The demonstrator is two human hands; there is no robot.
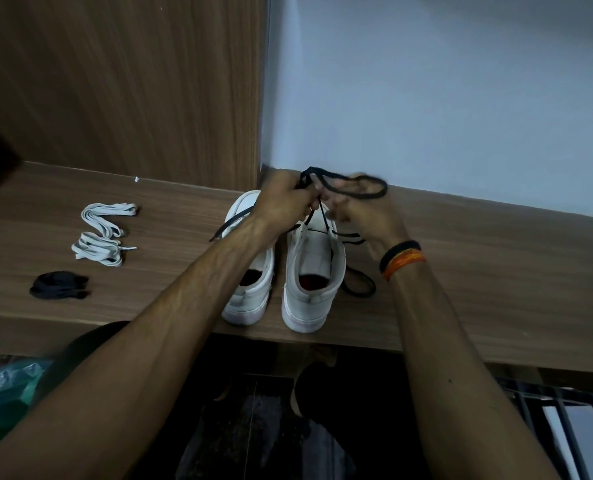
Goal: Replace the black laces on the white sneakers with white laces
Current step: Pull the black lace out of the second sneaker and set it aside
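Black lace (353, 188), thin, looped, pinched by both hands

Toes of both sneakers (281, 271) behind the hands; fingers (338, 202) blurred, grip perhaps a pinch

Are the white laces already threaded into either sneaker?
No, the white laces lie bundled on the shelf, left of both sneakers.
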